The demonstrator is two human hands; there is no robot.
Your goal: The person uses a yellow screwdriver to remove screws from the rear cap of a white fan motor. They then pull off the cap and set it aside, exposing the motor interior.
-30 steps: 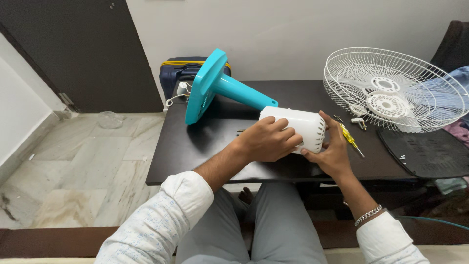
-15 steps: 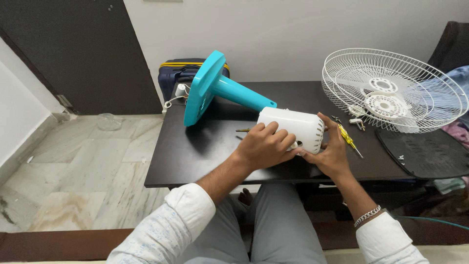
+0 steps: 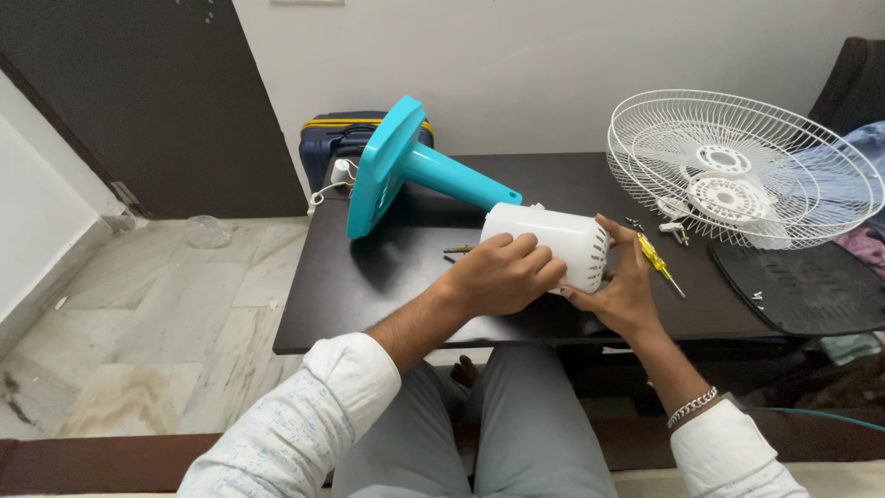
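Head view, seated at dark bench (image 3: 369, 304).

Far left of the hands, beyond the bench's back edge: dark blue suitcase (image 3: 336, 138) against the wall, a white plug (image 3: 343, 169) with cord at its front.

Left of the hands: teal fan base (image 3: 383, 166) tipped on edge, its flat plate facing left. Teal stem (image 3: 456, 180) runs from the plate down and right to meet the motor housing.

Just beyond the left hand, a small brass-tipped tool (image 3: 458, 249) lies on the bench, partly hidden by the fingers.

Left hand (image 3: 502, 274): fingers curled over the near side of the white motor housing (image 3: 562, 235), gripping it. What the fingertips press is hidden.

Motor housing: on the bench between both hands, lying on its side. Long axis roughly left to right, in line with the stem; slotted vent end points right, toward the right hand.

Right hand (image 3: 622, 286): cupped against the vent end, thumb at the lower edge, fingers spread up along the right face. Holding, not pinching. Chain bracelet (image 3: 693, 406) on this wrist.

Just right of the right hand: yellow screwdriver (image 3: 659, 261), tip pointing down-right. Small screws (image 3: 678, 231) beyond it.

Further right: white wire fan guard (image 3: 742, 166), open side up. Near it, a black mesh panel (image 3: 802, 286).
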